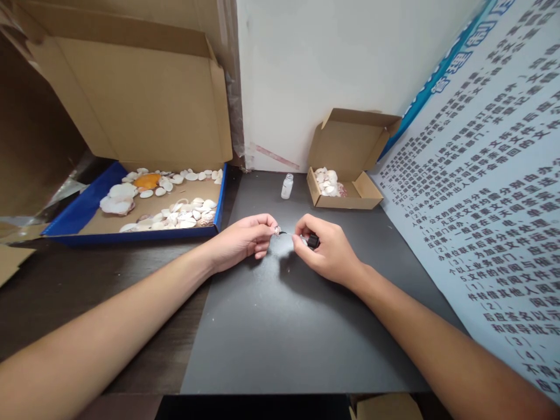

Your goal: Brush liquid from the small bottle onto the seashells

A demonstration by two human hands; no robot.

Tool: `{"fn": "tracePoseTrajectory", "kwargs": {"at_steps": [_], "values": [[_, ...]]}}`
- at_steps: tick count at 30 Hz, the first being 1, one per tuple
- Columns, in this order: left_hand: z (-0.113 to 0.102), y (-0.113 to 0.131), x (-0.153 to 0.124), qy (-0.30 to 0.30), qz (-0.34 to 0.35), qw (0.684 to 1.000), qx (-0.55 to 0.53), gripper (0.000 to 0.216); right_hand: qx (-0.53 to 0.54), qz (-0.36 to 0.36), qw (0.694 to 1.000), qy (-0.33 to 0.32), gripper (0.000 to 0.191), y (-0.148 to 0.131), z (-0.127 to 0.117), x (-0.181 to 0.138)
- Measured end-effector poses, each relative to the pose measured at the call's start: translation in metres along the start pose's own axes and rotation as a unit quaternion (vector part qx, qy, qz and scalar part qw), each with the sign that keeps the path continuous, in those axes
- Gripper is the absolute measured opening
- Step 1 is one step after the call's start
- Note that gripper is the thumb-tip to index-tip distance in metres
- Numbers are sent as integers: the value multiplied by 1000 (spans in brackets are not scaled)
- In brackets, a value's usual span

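Note:
Over the middle of the grey mat, my left hand point(240, 240) pinches a small pale, ridged seashell point(277, 230) between thumb and fingertips. My right hand point(326, 248) faces it, closed around a small brush with a black cap point(313, 241). The brush's thin stem points left, and its dark tip is at the shell; whether the two touch, I cannot tell. Beyond both hands, a small clear bottle point(286, 186) with whitish contents stands upright, no cap on its neck.
On the left, an open blue-sided cardboard box point(144, 236) holds many white shells and an orange one point(147, 181). A smaller open carton point(347, 202) with white shells sits at the back right. The grey mat point(280, 344) lies beneath; a printed poster point(494, 204) borders the right.

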State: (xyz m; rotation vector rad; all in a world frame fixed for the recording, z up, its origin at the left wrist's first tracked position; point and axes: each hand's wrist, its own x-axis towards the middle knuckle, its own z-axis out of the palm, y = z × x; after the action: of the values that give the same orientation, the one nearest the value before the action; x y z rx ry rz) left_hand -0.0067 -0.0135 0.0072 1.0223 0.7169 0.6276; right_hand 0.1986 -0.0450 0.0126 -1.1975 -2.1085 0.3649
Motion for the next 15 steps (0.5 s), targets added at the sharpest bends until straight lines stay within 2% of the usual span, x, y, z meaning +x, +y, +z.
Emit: {"fn": "tracePoseTrajectory", "kwargs": {"at_steps": [5, 11, 15], "values": [[1, 0, 0, 4, 1, 1000, 3, 13, 18, -23, 999, -16, 6, 0, 2, -2], [0, 0, 0, 1, 0, 1000, 4, 13, 1, 11, 1000, -26, 8, -2, 2, -1], [1, 0, 0, 0, 1, 1000, 3, 13, -13, 28, 1000, 0, 8, -2, 0, 0]]}}
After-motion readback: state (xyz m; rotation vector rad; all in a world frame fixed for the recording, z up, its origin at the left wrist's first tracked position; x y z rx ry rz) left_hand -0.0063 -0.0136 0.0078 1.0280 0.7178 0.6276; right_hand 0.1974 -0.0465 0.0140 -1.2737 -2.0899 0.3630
